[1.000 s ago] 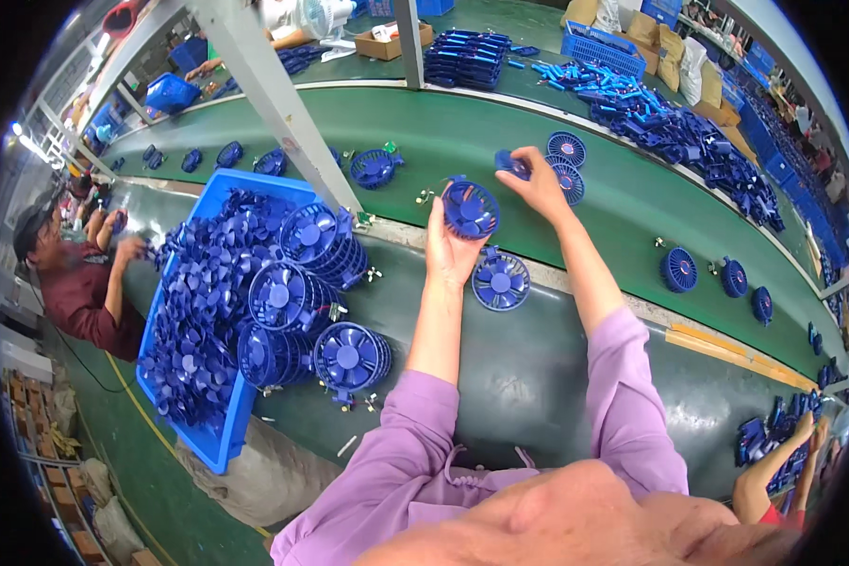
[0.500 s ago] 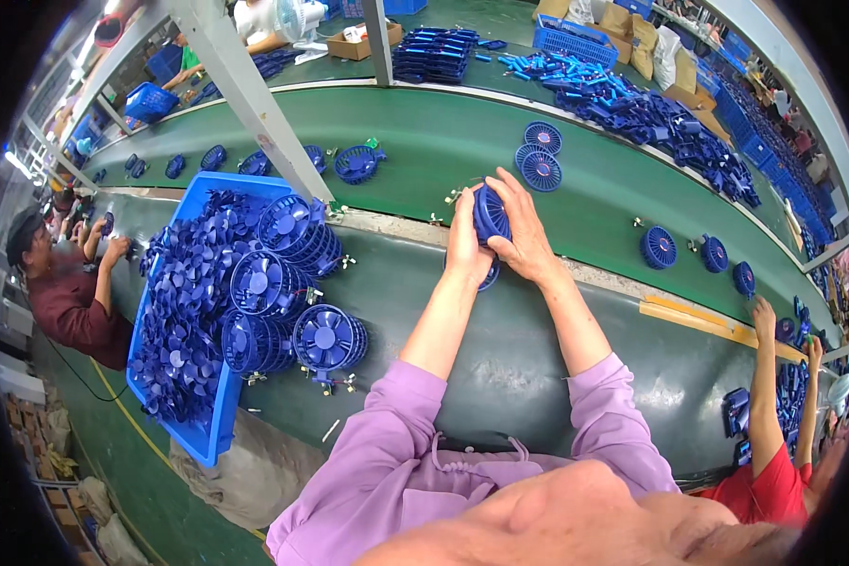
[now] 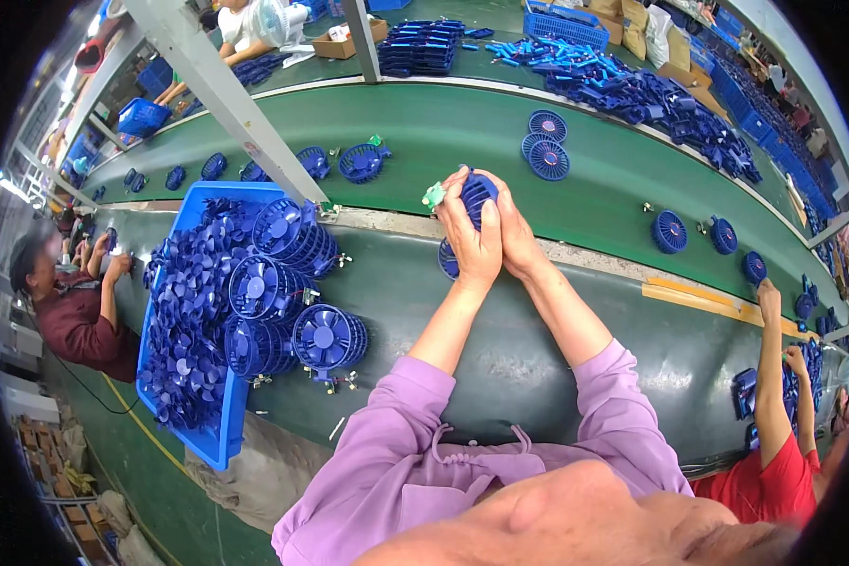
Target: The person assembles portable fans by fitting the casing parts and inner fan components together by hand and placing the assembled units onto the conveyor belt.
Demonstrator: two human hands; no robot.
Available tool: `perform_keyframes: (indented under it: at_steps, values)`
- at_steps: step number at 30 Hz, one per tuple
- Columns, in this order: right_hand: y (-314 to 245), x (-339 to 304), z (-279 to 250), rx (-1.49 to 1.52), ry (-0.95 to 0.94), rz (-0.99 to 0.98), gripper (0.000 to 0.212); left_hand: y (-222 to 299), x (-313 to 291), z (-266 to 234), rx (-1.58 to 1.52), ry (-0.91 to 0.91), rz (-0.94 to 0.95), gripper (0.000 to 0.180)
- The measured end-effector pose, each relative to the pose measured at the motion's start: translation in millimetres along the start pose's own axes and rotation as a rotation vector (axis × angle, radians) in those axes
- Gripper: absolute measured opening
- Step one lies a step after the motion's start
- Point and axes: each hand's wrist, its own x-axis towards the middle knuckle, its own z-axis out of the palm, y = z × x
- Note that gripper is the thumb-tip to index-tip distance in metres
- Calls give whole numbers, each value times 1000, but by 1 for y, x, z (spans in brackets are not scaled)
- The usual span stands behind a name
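The left hand (image 3: 472,236) and right hand (image 3: 516,232), fingers curled closed, clasp a blue fan housing (image 3: 478,196) at the near edge of the green belt (image 3: 424,132). Finished-looking grille-faced fans (image 3: 669,232) lie rightward; open housings (image 3: 325,338) stacked left look uncovered.

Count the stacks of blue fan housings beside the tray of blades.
4: far stack, middle stack, near left stack, near right stack, at the tray's right side. More may be hidden.

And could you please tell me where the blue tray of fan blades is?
In the head view, the blue tray stands at the left, with stacked fan housings along its right side.
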Motion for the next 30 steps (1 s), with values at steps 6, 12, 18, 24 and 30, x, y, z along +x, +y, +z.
perform_keyframes:
  at_steps: [6, 12, 18, 24, 30]
  values:
    - [-9, 2, -9, 105, -16, 55, 54, 0, 0, 7, -35, -27, -25, 56]
    - [-19, 23, -73, -749, 220, -67, 50, -15, -11, 21, 131, -321, -174, 57]
    - [-35, 27, -218, -1576, 700, -165, 59, -27, -20, 5, 430, -546, 70, 30]
    - [-27, 59, -337, -1879, 488, -354, 58, -21, -35, 19, 329, -558, -26, 27]
    - [34, 174, -380, -1605, 293, -165, 77, -20, -34, 14, 277, -535, -8, 26]
